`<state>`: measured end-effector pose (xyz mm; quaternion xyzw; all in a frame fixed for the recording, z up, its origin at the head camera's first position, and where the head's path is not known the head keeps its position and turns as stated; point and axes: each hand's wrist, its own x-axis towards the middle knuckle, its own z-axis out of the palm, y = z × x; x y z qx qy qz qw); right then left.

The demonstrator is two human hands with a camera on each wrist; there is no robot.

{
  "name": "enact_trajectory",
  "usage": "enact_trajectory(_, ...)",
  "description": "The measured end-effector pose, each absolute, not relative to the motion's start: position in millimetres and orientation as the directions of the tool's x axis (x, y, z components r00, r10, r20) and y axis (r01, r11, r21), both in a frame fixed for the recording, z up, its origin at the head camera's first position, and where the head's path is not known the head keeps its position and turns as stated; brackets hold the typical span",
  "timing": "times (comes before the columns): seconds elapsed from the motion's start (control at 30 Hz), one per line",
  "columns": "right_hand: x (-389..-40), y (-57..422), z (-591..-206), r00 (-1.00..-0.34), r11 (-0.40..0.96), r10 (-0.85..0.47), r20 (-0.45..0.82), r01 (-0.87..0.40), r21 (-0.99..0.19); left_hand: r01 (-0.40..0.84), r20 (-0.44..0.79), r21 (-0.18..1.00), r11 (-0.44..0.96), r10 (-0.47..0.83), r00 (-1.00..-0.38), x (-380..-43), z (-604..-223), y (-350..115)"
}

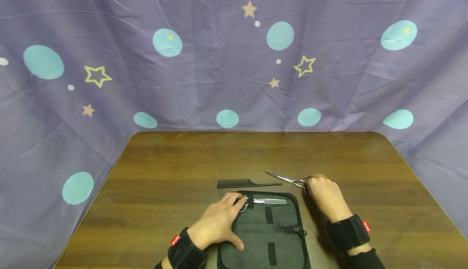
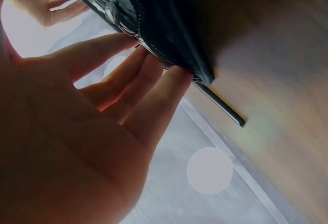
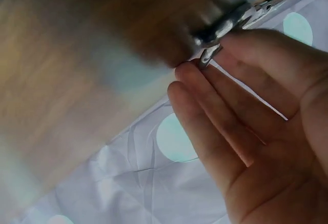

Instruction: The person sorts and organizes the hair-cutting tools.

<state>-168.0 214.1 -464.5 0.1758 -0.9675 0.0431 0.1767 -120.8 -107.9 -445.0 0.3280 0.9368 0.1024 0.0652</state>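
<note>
My right hand (image 1: 325,194) pinches the handle end of a pair of silver scissors (image 1: 287,177), whose blades point left above the tabletop. In the right wrist view, thumb and fingers meet at the scissors' finger rings (image 3: 215,32). The left hand (image 1: 218,218) rests over the left edge of an open black zip case (image 1: 270,238), its fingers extended. Inside the case's upper part lies a second pair of scissors (image 1: 270,201) under an elastic loop; the left fingertips touch near its ring handles, partly covering them. A black tail comb (image 1: 234,183) lies just beyond the case.
The case's elastic loops (image 1: 272,253) and a zip tab (image 1: 295,230) show on its lining and right side. Everything lies on a brown wooden table (image 1: 164,159), with a purple patterned cloth (image 1: 219,78) hanging behind and at the sides.
</note>
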Motion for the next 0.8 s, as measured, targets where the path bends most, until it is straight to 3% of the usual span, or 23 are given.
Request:
enact_trajectory(0.2, -167.6, 219.7, -465.2, -0.860, 0.916, -0.354, 0.367, -0.398, -0.051, 0.594, -0.071, 0.251, 0.764, 0.626, -0.776, -119.7, -445.0, -107.7)
enact_trajectory(0.8, -163.7, 236.6, -453.8, -0.919, 0.919, -0.326, 0.221, -0.363, -0.153, 0.594, -0.068, 0.254, 0.763, 0.627, -0.776, -122.4, -446.0, -109.0)
